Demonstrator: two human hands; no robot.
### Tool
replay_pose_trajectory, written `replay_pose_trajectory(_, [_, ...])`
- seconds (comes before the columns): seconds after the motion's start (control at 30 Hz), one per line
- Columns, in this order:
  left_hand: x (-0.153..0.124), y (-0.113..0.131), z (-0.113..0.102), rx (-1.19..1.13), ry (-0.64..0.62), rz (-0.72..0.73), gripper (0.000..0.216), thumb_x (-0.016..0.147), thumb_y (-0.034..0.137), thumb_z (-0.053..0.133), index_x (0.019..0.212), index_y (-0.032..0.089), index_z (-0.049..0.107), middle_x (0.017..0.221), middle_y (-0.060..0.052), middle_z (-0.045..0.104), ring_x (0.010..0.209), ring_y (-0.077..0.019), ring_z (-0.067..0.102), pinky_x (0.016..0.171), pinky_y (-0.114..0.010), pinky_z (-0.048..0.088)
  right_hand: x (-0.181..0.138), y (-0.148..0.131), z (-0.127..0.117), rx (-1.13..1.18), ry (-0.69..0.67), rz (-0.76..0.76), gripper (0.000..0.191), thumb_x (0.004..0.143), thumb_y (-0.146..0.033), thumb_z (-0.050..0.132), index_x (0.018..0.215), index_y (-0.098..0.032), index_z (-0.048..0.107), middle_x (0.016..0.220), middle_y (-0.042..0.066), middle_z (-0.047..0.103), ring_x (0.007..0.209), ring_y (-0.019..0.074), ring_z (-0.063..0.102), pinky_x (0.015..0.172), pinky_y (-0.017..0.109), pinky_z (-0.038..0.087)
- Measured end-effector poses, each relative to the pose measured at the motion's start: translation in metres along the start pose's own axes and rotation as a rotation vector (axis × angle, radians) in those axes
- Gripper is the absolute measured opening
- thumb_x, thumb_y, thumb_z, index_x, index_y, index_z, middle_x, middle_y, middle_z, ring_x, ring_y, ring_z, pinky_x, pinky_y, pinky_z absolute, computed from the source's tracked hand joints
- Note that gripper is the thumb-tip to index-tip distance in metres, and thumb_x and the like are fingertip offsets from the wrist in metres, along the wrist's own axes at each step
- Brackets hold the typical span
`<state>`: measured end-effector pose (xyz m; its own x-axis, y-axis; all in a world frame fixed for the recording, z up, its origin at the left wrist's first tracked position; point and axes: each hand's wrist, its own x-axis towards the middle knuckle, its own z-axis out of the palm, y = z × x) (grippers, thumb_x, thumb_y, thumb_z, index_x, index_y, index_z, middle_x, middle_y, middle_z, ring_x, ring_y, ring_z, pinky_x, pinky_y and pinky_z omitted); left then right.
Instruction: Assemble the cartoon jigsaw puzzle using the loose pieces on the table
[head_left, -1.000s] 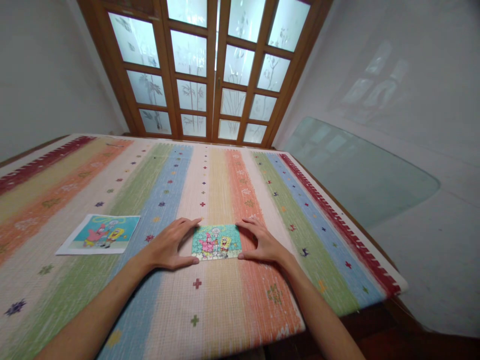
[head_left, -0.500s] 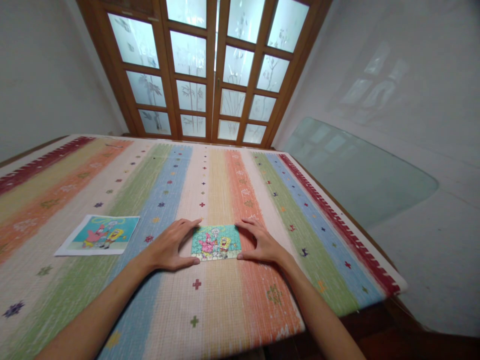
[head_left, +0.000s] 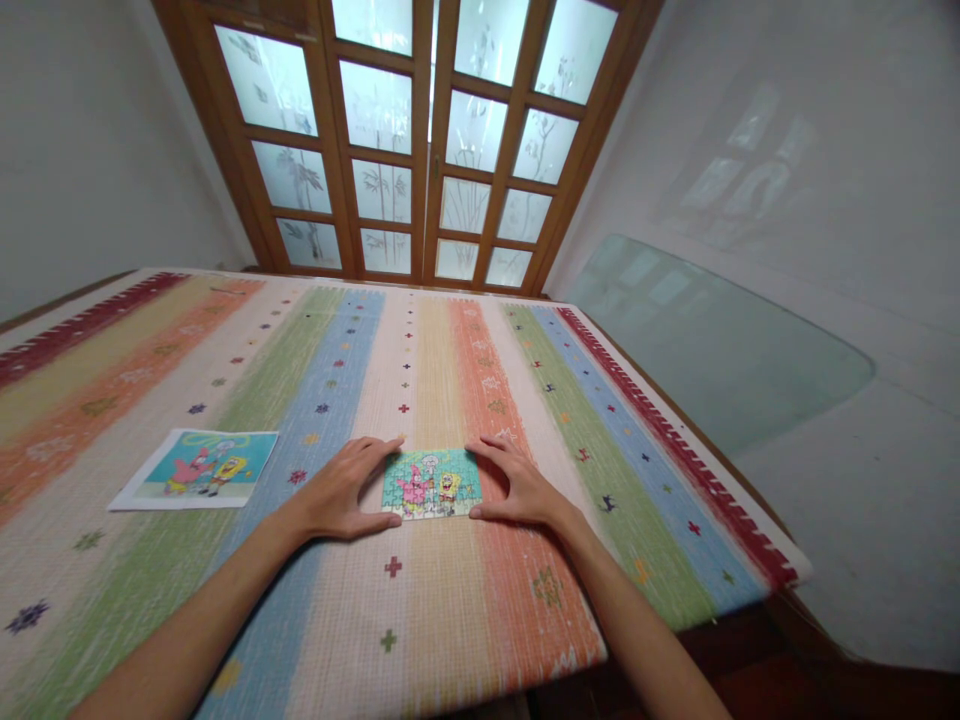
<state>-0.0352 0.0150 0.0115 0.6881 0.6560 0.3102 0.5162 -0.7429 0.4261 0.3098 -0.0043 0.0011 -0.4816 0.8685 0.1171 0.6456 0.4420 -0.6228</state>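
Note:
A small assembled cartoon jigsaw puzzle (head_left: 432,483) lies flat on the striped tablecloth (head_left: 450,620), near the table's front. My left hand (head_left: 341,490) rests at its left edge, thumb and forefinger spread and framing that side. Along the right edge lies my right hand (head_left: 517,482) in the same way, fingers apart and touching the puzzle's border. Both hands press against the puzzle from the sides; neither lifts it.
A printed picture sheet (head_left: 196,468) with the same cartoon lies to the left on the cloth. Wooden glazed doors (head_left: 420,140) stand behind the table. A sheet of glass (head_left: 712,340) leans on the wall at the right, past the table's right edge.
My right hand has slid slightly leftward against the puzzle's edge. The left hand and the puzzle stay nearly still.

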Motion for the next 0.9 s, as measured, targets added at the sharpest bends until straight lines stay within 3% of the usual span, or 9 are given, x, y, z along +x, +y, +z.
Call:
replay_pose_trajectory(0.5, [0.005,0.005,0.015,-0.029,0.020,-0.011,0.082,0.085,0.054,0.075,0.151,0.022,0.037,0.131,-0.014,0.060,0.119,-0.0337,0.056,0.103,-0.050,0.047,0.003,-0.005,-0.001,-0.016,0.012,-0.026,0.098,0.066,-0.057,0.089,0.149,-0.021,0.052,0.147,0.020,0.053,0.140,0.0378,0.047,0.115,0.059,0.037])
replay_pose_trajectory(0.9, [0.006,0.009,0.021,-0.028,0.064,-0.068,0.067,0.096,0.053,0.065,0.149,0.021,0.040,0.128,-0.014,0.061,0.117,-0.0316,0.058,0.102,-0.049,0.047,0.007,-0.006,0.000,-0.063,0.042,-0.087,0.093,0.068,-0.060,0.088,0.145,-0.018,0.056,0.140,0.019,0.060,0.133,0.0359,0.052,0.111,0.055,0.042])
